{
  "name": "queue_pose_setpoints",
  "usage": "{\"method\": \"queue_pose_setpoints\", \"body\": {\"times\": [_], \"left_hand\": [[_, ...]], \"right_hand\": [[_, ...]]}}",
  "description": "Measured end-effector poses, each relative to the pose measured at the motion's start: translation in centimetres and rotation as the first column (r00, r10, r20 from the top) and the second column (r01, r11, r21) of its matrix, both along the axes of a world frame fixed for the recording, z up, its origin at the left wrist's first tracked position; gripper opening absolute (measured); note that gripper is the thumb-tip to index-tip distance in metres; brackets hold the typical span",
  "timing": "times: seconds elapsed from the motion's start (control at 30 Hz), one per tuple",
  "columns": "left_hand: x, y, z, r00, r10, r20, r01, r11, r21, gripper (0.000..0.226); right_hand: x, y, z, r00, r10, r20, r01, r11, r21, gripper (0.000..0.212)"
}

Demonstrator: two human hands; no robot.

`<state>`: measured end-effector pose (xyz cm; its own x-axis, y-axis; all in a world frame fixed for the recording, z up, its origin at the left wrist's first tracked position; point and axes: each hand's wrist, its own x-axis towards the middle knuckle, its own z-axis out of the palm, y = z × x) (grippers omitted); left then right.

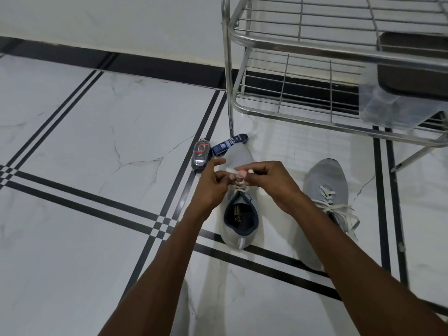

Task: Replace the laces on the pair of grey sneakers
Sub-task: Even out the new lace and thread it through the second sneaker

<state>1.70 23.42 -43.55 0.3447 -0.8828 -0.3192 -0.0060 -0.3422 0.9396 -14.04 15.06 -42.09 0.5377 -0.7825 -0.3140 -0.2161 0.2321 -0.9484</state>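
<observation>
Head cam: both hands, left hand (213,183) and right hand (274,180), pinch a white lace (234,170) over the near sneaker (240,214) on the floor (97,141). Looks partway laced; the other sneaker (327,187) seems done, just untied.

Home: marble-tiled floor (72,141), steel shoe rack (303,117)

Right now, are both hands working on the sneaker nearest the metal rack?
No: the left hand and right hand pinch a white lace over the left sneaker; the laced right sneaker lies untouched.
</observation>
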Motion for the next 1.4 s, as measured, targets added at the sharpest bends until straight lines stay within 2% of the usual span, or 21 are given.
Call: {"method": "queue_pose_setpoints", "body": {"times": [0.07,0.13,0.23,0.3,0.43,0.57,0.67,0.77,0.83,0.93,1.1,1.2,1.4], "left_hand": [[0.4,-0.4,0.0,1.000,0.006,0.003,-0.006,1.000,0.008,0.044],[0.3,-0.7,0.2,1.000,0.007,0.021,-0.006,1.000,-0.013,0.039],[-0.2,-0.4,0.5,0.999,0.015,0.039,-0.013,0.997,-0.072,0.032],[0.0,-0.1,0.3,1.000,0.015,0.019,-0.013,0.995,-0.102,0.027],[0.4,0.0,0.0,0.999,-0.018,-0.032,0.014,0.992,-0.127,0.028],[0.5,-0.2,0.2,0.981,-0.155,0.116,0.168,0.979,-0.114,0.030],[0.7,0.0,-0.3,0.964,-0.107,0.242,0.131,0.988,-0.085,0.020],[1.6,0.8,-1.0,0.908,-0.051,0.415,0.088,0.994,-0.070,0.016],[2.4,1.8,-1.8,0.868,-0.051,0.493,0.075,0.997,-0.029,0.012],[3.5,3.5,-2.8,0.857,-0.085,0.509,0.073,0.996,0.044,0.015],[3.7,4.9,-2.8,0.886,-0.108,0.450,0.092,0.994,0.058,0.021],[3.6,5.3,-3.4,0.910,-0.060,0.410,0.028,0.996,0.084,0.019],[3.0,4.8,-2.9,0.888,0.054,0.457,-0.098,0.993,0.072,0.016]], "right_hand": [[-0.1,-0.7,0.0,0.967,0.097,-0.235,-0.159,0.951,-0.264,0.017],[0.1,-1.0,0.1,0.908,0.089,-0.408,-0.277,0.859,-0.430,0.014],[0.6,-0.4,-0.2,0.883,-0.012,-0.469,-0.289,0.774,-0.563,0.012],[0.8,0.0,-0.5,0.902,-0.101,-0.420,-0.189,0.783,-0.593,0.010],[1.0,0.2,-0.4,0.948,-0.213,-0.235,0.084,0.883,-0.462,0.011],[1.6,0.5,-0.2,0.966,-0.222,-0.134,0.201,0.967,-0.157,0.015],[0.9,0.2,0.1,0.980,-0.182,-0.084,0.183,0.983,0.012,0.023],[-0.5,-0.6,0.3,0.978,-0.169,-0.123,0.185,0.973,0.139,0.029],[-1.9,-1.1,-0.2,0.949,-0.258,-0.183,0.295,0.931,0.215,0.032],[-3.5,-1.3,-1.4,0.897,-0.355,-0.263,0.427,0.850,0.308,0.032],[-3.3,-0.7,-2.9,0.871,-0.394,-0.295,0.475,0.828,0.298,0.017],[-3.7,-0.4,-3.7,0.848,-0.427,-0.314,0.513,0.813,0.277,0.016],[-3.7,-0.3,-4.0,0.801,-0.508,-0.316,0.584,0.778,0.232,0.017]]}}
